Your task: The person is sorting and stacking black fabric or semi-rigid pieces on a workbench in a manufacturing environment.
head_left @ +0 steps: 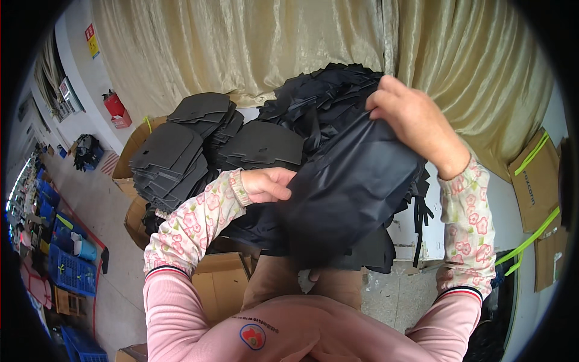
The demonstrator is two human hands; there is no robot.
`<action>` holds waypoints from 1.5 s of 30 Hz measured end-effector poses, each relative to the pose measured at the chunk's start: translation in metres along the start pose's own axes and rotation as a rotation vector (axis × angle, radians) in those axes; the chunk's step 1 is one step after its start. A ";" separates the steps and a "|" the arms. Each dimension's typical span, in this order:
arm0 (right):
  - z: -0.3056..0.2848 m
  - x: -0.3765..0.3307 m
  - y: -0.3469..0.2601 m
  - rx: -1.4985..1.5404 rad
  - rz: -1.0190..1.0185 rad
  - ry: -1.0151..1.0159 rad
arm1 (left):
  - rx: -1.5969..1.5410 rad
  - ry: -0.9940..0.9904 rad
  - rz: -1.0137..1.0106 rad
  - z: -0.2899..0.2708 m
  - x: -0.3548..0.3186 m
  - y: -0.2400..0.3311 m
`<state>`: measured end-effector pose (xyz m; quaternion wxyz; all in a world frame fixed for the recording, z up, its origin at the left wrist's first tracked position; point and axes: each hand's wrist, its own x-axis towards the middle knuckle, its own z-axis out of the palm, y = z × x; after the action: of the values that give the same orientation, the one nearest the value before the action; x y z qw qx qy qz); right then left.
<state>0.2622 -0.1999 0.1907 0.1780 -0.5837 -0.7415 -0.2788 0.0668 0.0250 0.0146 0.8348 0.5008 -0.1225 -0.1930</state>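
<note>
A black sheet of thin, slightly shiny fabric (356, 175) hangs between my two hands, its lower part blurred. My right hand (410, 114) pinches its upper right edge, fingers closed. At the left edge my left hand (268, 184) grips it between thumb and fingers, with part of the fingers hidden behind the cloth. Behind it lies a heap of black fabric pieces (325, 90). Left of the heap are stacks of stiff dark grey panels (169, 154) with rounded corners, and another panel stack (262, 142) sits just beyond my left hand.
A white table (416, 238) carries the heap, with black straps (420, 223) hanging at its right. Beige curtains (241, 42) close off the back. Cardboard boxes stand at the left (136, 145), under the table (220, 280) and at the right (534, 181). Blue crates (72, 265) line the far left floor.
</note>
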 end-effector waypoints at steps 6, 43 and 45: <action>-0.005 -0.017 0.027 -0.037 0.094 0.048 | 0.049 -0.001 -0.074 -0.014 -0.007 -0.002; 0.106 -0.299 -0.106 0.354 0.729 -0.364 | 1.212 1.364 -0.079 -0.036 -0.125 -0.230; 0.118 -0.266 -0.111 0.479 0.674 -0.347 | 1.143 1.381 -0.087 -0.033 -0.131 -0.232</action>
<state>0.2298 -0.3489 -0.0811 0.2618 -0.7732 -0.5726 0.0762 -0.0837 0.0107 -0.2073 0.3375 0.8487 0.3486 0.2103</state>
